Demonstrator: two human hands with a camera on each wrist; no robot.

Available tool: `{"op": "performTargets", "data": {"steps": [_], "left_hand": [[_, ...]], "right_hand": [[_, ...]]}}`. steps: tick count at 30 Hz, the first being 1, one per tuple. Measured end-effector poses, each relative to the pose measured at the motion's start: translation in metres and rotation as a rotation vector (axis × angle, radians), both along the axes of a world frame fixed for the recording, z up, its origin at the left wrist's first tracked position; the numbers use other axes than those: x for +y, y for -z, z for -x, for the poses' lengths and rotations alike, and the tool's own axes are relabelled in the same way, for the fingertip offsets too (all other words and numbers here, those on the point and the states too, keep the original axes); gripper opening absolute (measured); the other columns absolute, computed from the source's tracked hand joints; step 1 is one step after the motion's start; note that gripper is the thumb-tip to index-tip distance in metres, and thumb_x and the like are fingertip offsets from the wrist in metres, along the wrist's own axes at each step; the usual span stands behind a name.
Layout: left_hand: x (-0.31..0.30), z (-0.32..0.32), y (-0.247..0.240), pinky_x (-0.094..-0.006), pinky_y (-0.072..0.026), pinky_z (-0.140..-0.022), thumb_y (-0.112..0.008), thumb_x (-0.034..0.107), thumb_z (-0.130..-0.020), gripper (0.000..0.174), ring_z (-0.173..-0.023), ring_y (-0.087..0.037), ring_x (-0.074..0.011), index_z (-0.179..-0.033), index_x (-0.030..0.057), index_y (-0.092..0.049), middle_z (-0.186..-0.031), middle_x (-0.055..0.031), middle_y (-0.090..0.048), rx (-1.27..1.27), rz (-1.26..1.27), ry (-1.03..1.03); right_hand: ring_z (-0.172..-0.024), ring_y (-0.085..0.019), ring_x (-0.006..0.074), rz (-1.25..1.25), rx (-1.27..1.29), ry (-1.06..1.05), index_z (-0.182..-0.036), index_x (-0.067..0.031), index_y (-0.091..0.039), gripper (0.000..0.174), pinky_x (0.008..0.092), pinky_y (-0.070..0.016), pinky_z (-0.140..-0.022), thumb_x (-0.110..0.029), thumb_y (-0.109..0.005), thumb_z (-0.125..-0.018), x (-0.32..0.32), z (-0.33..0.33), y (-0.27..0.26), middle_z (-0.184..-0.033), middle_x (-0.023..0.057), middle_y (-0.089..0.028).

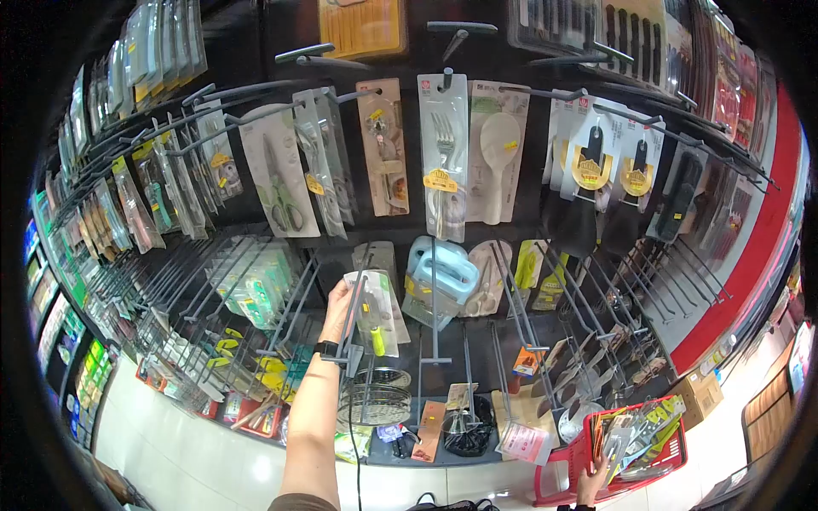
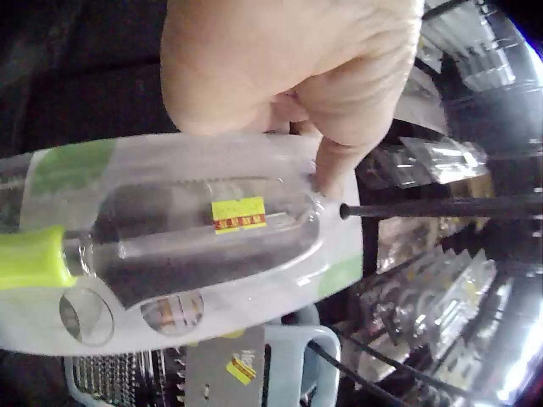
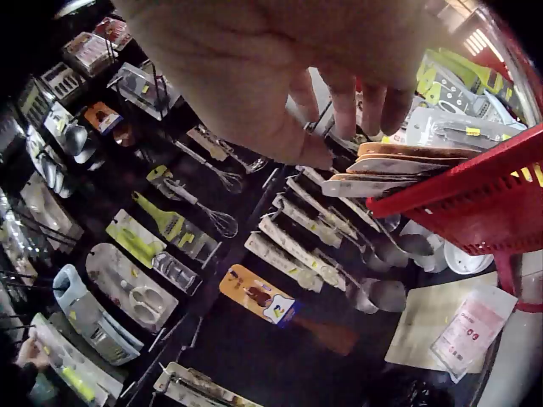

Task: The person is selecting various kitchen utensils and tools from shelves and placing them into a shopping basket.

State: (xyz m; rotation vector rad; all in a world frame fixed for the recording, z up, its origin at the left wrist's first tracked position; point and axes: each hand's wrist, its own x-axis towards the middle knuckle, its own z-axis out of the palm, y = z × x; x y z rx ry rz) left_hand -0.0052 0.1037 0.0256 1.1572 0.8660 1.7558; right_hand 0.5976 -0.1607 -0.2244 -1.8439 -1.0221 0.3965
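My left hand [image 1: 337, 308] grips the top edge of a white carded package [image 2: 327, 263] by its hanging hole. The card holds a wide flat metal blade with one serrated edge and a lime-green handle [image 2: 34, 259]. In the left wrist view, the tip of a metal peg [image 2: 344, 210] is right at the hole. My right hand [image 1: 590, 484] is low at the right, fingers among carded packages [image 3: 407, 161] at the rim of a red basket [image 3: 467, 182]; I cannot tell whether it grips them.
Long metal pegs jut toward me across the display wall. A light-blue boxed grater [image 1: 443, 272] hangs right of my left hand. Carded scissors [image 1: 277, 183] and a rice paddle [image 1: 498, 149] hang above. Round wire strainers [image 1: 375, 396] are below; several packages fill the basket.
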Motion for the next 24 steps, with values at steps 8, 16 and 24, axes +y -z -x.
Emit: {"op": "performTargets", "data": {"steps": [8, 16, 24], "left_hand": [[-0.087, -0.032, -0.010, -0.0242, -0.0446, -0.081, -0.055, 0.004, -0.089, 0.014, -0.091, -0.059, -0.0109, -0.102, 0.0029, -0.058, -0.097, -0.0024, -0.062, 0.031, -0.054, -0.196], [-0.176, -0.064, -0.023, -0.0235, -0.0440, -0.074, -0.052, 0.002, -0.088, 0.009, -0.083, -0.055, -0.0084, -0.097, 0.0028, -0.056, -0.091, -0.0011, -0.059, -0.096, -0.060, -0.317], [-0.210, -0.122, -0.004, -0.0270, -0.0426, -0.083, -0.053, 0.001, -0.089, 0.009, -0.091, -0.055, -0.0121, -0.098, 0.0047, -0.053, -0.098, -0.0045, -0.059, -0.147, 0.022, -0.326]], "right_hand": [[-0.100, -0.057, 0.0214, -0.083, 0.005, -0.213, -0.132, -0.0060, -0.040, 0.064, 0.0301, -0.0478, -0.084, 0.011, -0.057, -0.072, 0.021, 0.022, -0.024, -0.113, 0.0138, -0.055], [-0.095, -0.061, 0.0225, -0.068, 0.115, -0.430, -0.123, 0.0005, -0.047, 0.053, 0.0301, -0.0509, -0.077, 0.009, -0.058, -0.072, 0.045, 0.070, -0.091, -0.108, 0.0155, -0.059], [-0.103, -0.059, 0.0242, -0.162, 0.098, -0.884, -0.117, -0.0022, -0.056, 0.043, 0.0335, -0.0490, -0.085, -0.014, -0.068, -0.077, 0.051, 0.141, -0.179, -0.113, 0.0139, -0.060]]}}
